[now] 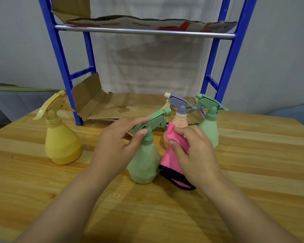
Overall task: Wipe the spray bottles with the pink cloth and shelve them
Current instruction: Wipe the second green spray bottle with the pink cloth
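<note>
1. Head view, the count: four pear-shaped plastic spray bottles are standing on the pale wooden table (pixel 253 155). Two are green, one is yellow, one is peach with a grey trigger head.

2. The near green spray bottle (pixel 144 163) is standing upright at the middle of the table. The left hand (pixel 116 144) is gripping its trigger head, index finger lying along the top and thumb pressing under the neck.

3. The right hand (pixel 195 155) is pinching one pink cloth with a dark hem (pixel 172 160), bunched between thumb and fingers. The cloth is hanging just beside the near green bottle's right side, its lower edge trailing onto the table. Whether the cloth is actually touching the bottle is hard to tell from here.

4. The peach spray bottle (pixel 180 121) is sitting right behind the cloth, mostly hidden by it. The far green spray bottle (pixel 209 127) is standing just beside it on the right, close to the rack's right leg.

5. The yellow spray bottle (pixel 61 144) is standing alone, well apart on the left.

6. One blue-framed shelf rack with a silver crossbar (pixel 144 31) is standing at the back of the table. Two sheets of brown cardboard are lining it: the upper cardboard sheet (pixel 147 22) on the top level and the lower cardboard sheet (pixel 112 106) at table level. No bottle is sitting on either level.
</note>
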{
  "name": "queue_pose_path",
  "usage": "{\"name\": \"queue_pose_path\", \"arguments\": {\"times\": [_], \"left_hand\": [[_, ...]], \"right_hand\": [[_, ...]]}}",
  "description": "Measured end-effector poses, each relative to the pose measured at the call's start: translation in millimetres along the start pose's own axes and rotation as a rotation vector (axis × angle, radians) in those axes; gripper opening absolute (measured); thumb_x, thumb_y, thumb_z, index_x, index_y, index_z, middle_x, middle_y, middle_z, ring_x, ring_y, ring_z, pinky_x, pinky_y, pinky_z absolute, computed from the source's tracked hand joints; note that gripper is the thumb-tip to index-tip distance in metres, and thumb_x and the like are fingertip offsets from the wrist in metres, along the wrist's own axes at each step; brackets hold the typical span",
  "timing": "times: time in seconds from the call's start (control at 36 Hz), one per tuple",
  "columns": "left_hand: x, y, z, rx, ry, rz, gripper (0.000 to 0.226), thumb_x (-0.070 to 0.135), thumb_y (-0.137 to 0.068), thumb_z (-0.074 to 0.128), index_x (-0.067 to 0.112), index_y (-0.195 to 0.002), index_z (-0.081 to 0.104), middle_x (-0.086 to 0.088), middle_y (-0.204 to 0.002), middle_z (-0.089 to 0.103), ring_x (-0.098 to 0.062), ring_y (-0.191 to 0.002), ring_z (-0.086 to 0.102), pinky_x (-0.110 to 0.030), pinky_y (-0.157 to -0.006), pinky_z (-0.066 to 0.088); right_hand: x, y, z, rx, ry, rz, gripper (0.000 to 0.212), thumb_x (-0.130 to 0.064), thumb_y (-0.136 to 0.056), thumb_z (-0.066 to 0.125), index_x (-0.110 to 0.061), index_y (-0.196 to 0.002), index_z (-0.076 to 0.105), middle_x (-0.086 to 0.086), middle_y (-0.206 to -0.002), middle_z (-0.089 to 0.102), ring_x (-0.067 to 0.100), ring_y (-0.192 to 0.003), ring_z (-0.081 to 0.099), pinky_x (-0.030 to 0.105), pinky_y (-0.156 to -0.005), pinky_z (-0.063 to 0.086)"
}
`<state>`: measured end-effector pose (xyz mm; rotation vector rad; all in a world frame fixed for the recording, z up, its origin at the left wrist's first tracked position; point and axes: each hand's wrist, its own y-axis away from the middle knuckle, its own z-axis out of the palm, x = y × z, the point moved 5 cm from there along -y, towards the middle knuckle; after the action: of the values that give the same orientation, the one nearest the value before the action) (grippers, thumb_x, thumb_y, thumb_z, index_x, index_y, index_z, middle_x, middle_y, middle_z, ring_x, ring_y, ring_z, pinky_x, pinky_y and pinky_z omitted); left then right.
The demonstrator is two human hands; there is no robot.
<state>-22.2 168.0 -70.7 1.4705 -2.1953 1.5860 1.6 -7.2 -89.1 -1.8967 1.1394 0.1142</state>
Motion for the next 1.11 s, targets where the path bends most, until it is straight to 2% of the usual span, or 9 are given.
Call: {"name": "queue_pose_path", "arguments": {"times": [0.19,0.33,0.53,0.61,0.67,0.72,0.78,0.94,1.11], "left_hand": [[-4,0,-5,-0.173,-0.272,0.123,0.052,0.021,-0.084,0.067,0.024,-0.133,0.051,0.010,-0.105,0.061,-0.002,-0.092,0.051,-0.015,-0.074,0.049],[5,-4,-13,-0.158,-0.310,0.190,0.043,0.014,-0.079,0.073,0.020,-0.121,0.063,0.000,-0.105,0.063,-0.013,-0.095,0.058,-0.022,-0.081,0.048],[16,-21,-9,-0.219,-0.428,0.136,0.034,0.046,-0.076,0.057,0.029,-0.104,0.066,0.008,-0.133,0.052,-0.025,-0.127,0.033,-0.031,-0.099,0.026],[16,-29,-5,-0.251,-0.445,0.145,0.038,0.057,-0.079,0.048,0.032,-0.103,0.065,0.011,-0.125,0.058,-0.022,-0.131,0.036,-0.039,-0.107,0.017],[18,-34,-5,-0.253,-0.461,0.167,0.030,0.048,-0.083,0.052,0.030,-0.101,0.067,0.009,-0.115,0.063,-0.020,-0.121,0.046,-0.042,-0.109,0.022],[18,-38,-5,-0.232,-0.425,0.186,0.017,0.027,-0.087,0.061,0.024,-0.101,0.070,0.005,-0.109,0.064,-0.020,-0.109,0.050,-0.031,-0.098,0.037],[18,-39,-9,-0.192,-0.383,0.166,0.019,0.015,-0.087,0.064,0.020,-0.104,0.071,0.002,-0.108,0.066,-0.018,-0.105,0.051,-0.021,-0.086,0.034],[19,-37,-24,-0.045,-0.344,0.162,0.017,0.017,-0.083,0.069,0.012,-0.099,0.072,0.001,-0.096,0.072,-0.011,-0.089,0.061,-0.026,-0.080,0.049],[9,-30,-40,0.081,-0.150,0.037,0.019,0.016,-0.077,0.074,0.015,-0.097,0.072,0.005,-0.102,0.063,-0.001,-0.087,0.062,-0.011,-0.071,0.051]], "right_hand": [[1,2,-7,0.008,0.006,0.015,0.031,-0.015,-0.086,0.067,-0.011,-0.116,0.063,-0.009,-0.103,0.051,0.004,-0.094,0.048,0.000,-0.082,0.032],[2,4,-13,0.008,0.014,0.035,0.032,-0.018,-0.086,0.066,-0.013,-0.118,0.063,-0.009,-0.103,0.052,0.002,-0.092,0.046,-0.001,-0.079,0.031],[0,4,-23,0.038,0.001,0.022,0.029,-0.017,-0.086,0.066,-0.015,-0.115,0.064,-0.010,-0.099,0.051,0.001,-0.088,0.045,0.000,-0.080,0.033],[2,4,-26,0.051,-0.005,0.025,0.028,-0.016,-0.086,0.067,-0.014,-0.113,0.064,-0.008,-0.098,0.052,0.005,-0.088,0.047,0.002,-0.080,0.035],[4,4,-27,0.054,-0.006,0.033,0.027,-0.016,-0.085,0.067,-0.014,-0.113,0.065,-0.006,-0.099,0.054,0.008,-0.090,0.050,0.005,-0.078,0.035],[6,4,-28,0.055,-0.002,0.037,0.028,-0.015,-0.085,0.067,-0.013,-0.113,0.065,-0.004,-0.100,0.056,0.008,-0.090,0.050,0.009,-0.076,0.035],[7,3,-28,0.054,-0.002,0.037,0.028,-0.015,-0.085,0.067,-0.013,-0.113,0.064,-0.003,-0.101,0.057,0.008,-0.091,0.050,0.012,-0.076,0.034],[7,3,-23,0.059,-0.030,0.030,0.030,-0.016,-0.085,0.067,-0.016,-0.115,0.064,-0.008,-0.100,0.055,0.000,-0.090,0.046,0.001,-0.080,0.034],[-1,2,-15,0.086,-0.077,-0.023,0.029,-0.012,-0.084,0.070,-0.011,-0.113,0.065,-0.006,-0.100,0.056,-0.001,-0.090,0.046,0.001,-0.084,0.034]]}}
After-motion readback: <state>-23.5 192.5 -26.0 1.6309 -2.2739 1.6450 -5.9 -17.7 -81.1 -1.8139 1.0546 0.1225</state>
